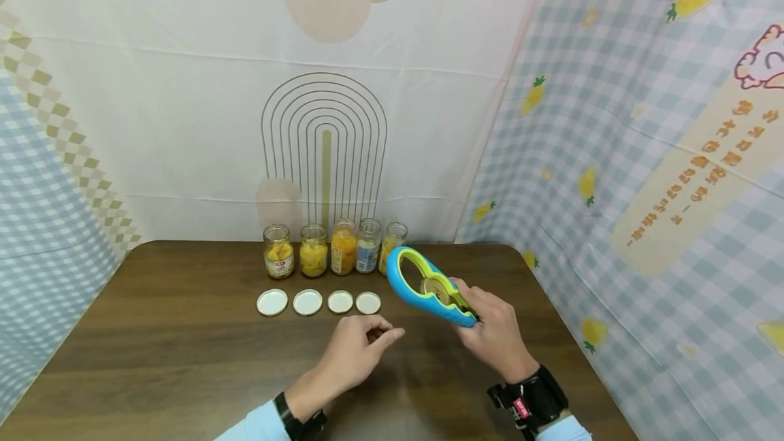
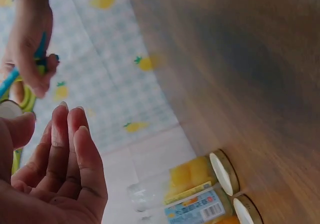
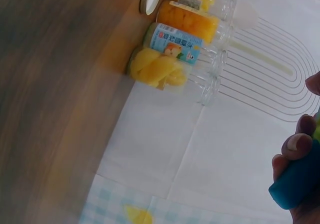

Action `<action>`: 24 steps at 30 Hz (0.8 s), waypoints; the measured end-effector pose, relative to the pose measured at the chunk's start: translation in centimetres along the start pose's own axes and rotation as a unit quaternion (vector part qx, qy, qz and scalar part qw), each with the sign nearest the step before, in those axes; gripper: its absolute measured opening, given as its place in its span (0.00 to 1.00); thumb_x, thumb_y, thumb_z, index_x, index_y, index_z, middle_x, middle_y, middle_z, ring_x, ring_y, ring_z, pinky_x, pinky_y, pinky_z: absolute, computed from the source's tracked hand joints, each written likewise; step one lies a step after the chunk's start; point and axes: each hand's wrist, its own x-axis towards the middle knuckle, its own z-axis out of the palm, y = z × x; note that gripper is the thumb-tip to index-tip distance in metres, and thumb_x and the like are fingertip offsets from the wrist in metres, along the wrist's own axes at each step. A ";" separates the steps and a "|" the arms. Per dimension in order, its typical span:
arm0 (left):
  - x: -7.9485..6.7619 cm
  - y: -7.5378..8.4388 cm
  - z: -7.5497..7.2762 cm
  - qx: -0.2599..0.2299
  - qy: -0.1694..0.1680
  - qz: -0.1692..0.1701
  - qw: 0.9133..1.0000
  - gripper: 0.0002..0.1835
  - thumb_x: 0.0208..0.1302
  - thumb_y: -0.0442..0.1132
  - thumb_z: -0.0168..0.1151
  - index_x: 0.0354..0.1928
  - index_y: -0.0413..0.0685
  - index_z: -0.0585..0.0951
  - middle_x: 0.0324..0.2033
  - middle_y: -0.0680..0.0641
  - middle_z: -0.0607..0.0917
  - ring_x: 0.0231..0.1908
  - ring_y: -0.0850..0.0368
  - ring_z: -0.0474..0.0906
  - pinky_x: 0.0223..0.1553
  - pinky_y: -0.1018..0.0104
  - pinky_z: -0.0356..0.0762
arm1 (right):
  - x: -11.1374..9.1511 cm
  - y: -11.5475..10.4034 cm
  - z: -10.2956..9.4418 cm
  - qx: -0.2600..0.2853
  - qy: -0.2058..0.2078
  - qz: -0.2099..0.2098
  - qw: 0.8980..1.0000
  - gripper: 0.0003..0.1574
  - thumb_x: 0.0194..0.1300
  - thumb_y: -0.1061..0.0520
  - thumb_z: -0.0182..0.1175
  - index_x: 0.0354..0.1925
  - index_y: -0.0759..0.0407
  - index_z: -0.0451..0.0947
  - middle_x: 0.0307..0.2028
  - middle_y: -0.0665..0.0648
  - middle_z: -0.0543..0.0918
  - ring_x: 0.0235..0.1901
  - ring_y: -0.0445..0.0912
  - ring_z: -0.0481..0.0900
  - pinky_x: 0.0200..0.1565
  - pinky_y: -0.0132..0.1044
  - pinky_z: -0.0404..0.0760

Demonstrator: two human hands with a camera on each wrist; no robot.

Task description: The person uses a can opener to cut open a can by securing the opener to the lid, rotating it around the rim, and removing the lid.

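My right hand [image 1: 495,332] grips the handles of a blue and green jar opener [image 1: 407,291], held above the table. A round gold-coloured lid [image 1: 435,289] sits between the opener's handles; its pale underside shows in the left wrist view. To the left of the opener is my left hand [image 1: 355,352], apart from it, fingers loosely bent and holding nothing. In the left wrist view that hand's fingers [image 2: 65,154] are extended. The right wrist view catches only the opener's blue end [image 3: 295,179] and a few fingertips of the right hand.
Several open glass jars of yellow and orange fruit stand in a row at the table's back, including one with a blue label [image 1: 367,254]. In front of them several lids [image 1: 307,302] lie white side up. Cloth hangings [image 1: 202,141] enclose the wooden table [image 1: 184,339].
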 end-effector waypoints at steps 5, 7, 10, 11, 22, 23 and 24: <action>-0.5 0.3 -0.4 -0.032 -0.002 0.002 0.999 0.16 0.76 0.54 0.66 0.40 0.51 0.92 0.28 0.56 0.89 0.26 0.65 0.79 0.29 0.72 0.78 | 0.0 -0.3 0.2 -0.001 -0.001 -0.001 1.000 0.38 0.79 0.30 0.49 0.62 0.57 0.84 0.30 0.51 0.85 0.26 0.35 0.71 0.29 0.30 0.72; -0.3 0.2 -0.5 -0.045 -0.005 -0.004 0.999 0.15 0.76 0.54 0.66 0.40 0.54 0.92 0.28 0.56 0.89 0.26 0.64 0.80 0.28 0.72 0.77 | 0.0 -0.4 0.3 0.003 -0.003 -0.002 1.000 0.34 0.79 0.33 0.55 0.63 0.56 0.84 0.30 0.51 0.85 0.26 0.36 0.72 0.29 0.30 0.73; 0.2 0.1 -0.5 -0.084 -0.025 -0.019 0.996 0.15 0.79 0.53 0.63 0.42 0.53 0.91 0.31 0.53 0.91 0.32 0.61 0.86 0.33 0.71 0.82 | 0.1 -0.7 0.4 0.005 -0.008 -0.008 1.000 0.27 0.71 0.46 0.71 0.63 0.55 0.84 0.31 0.51 0.85 0.26 0.36 0.72 0.29 0.30 0.74; 0.4 0.0 -0.5 -0.106 -0.036 -0.023 0.993 0.16 0.80 0.52 0.61 0.44 0.51 0.91 0.34 0.51 0.92 0.35 0.58 0.89 0.37 0.70 0.85 | 0.2 -0.8 0.4 0.005 -0.009 -0.010 1.000 0.30 0.66 0.51 0.75 0.63 0.55 0.83 0.31 0.51 0.85 0.27 0.36 0.72 0.29 0.30 0.74; 2.5 1.4 -0.1 -0.479 -0.170 -0.106 0.855 0.36 0.86 0.61 0.43 0.72 0.35 0.72 0.55 0.47 0.88 0.57 0.54 0.86 0.66 0.57 0.83 | 1.1 -2.0 0.6 0.010 -0.010 -0.030 0.999 0.39 0.50 0.62 0.79 0.63 0.54 0.84 0.32 0.50 0.86 0.26 0.37 0.73 0.30 0.30 0.74; 2.6 1.5 -0.2 -0.497 -0.182 -0.106 0.842 0.38 0.85 0.63 0.43 0.75 0.36 0.69 0.57 0.47 0.88 0.59 0.54 0.86 0.67 0.57 0.82 | 1.2 -2.0 0.6 0.012 -0.011 -0.033 0.999 0.39 0.50 0.63 0.79 0.63 0.54 0.84 0.32 0.50 0.86 0.26 0.37 0.73 0.30 0.30 0.74; 2.6 1.5 -0.2 -0.513 -0.195 -0.106 0.829 0.40 0.84 0.65 0.42 0.77 0.37 0.66 0.59 0.48 0.87 0.61 0.54 0.85 0.67 0.58 0.81 | 1.2 -2.1 0.6 0.015 -0.012 -0.036 0.999 0.39 0.51 0.63 0.79 0.64 0.54 0.84 0.32 0.50 0.86 0.26 0.37 0.72 0.30 0.30 0.73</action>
